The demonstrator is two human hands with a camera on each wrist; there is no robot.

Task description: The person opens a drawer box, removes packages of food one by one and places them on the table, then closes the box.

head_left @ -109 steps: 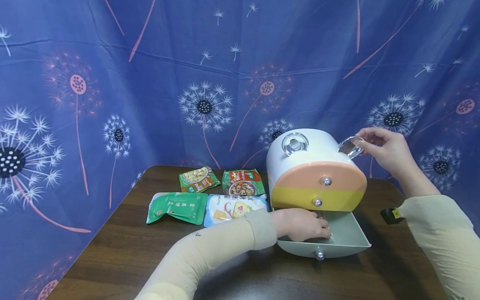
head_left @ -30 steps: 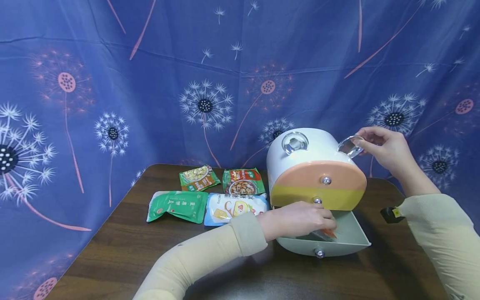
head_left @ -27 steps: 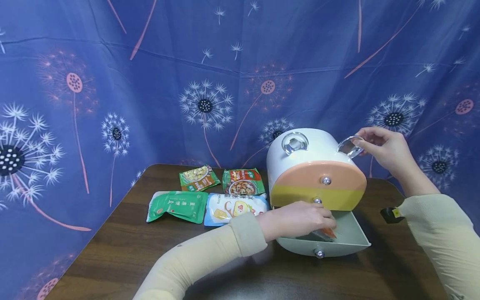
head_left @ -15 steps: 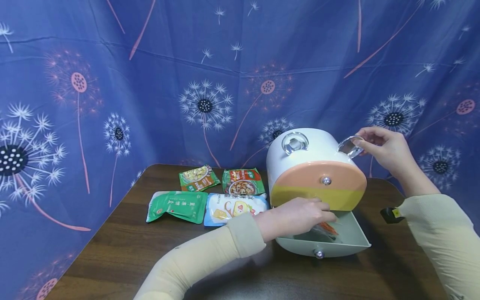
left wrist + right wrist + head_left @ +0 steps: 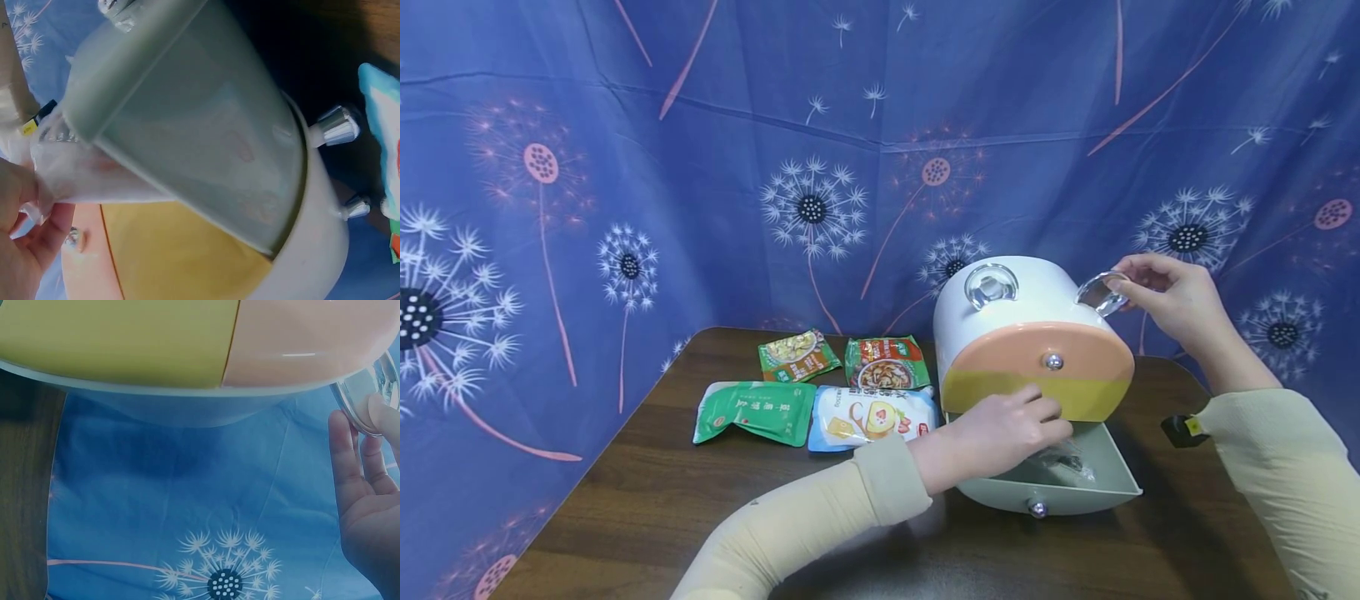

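Observation:
My left hand [image 5: 1011, 429] is raised over the pulled-out pale green drawer [image 5: 1112, 471], in front of the yellow drawer front [image 5: 1093, 398]. Its thumb and fingers pinch a clear plastic bag [image 5: 94, 175], as the left wrist view shows. The lower part of the bag hangs down into the drawer, and a reddish patch shows faintly through it. My right hand [image 5: 1172, 296] pinches the shiny ear-shaped piece [image 5: 1101, 294] at the right top of the white rounded box [image 5: 1033, 287]. In the right wrist view, thumb and fingers lie on either side of that piece's rim.
Left of the box, two green food packets [image 5: 797, 357] lie at the back, with a green pouch [image 5: 756, 414] and a white-and-blue pouch [image 5: 868, 419] before them. A blue dandelion-print cloth [image 5: 700, 208] hangs behind the dark wooden table [image 5: 647, 500].
My left hand has come up from inside the drawer, lifting the plastic bag, and has shifted slightly left. The orange-red part seen below the fingers no longer shows. My right hand has stayed put.

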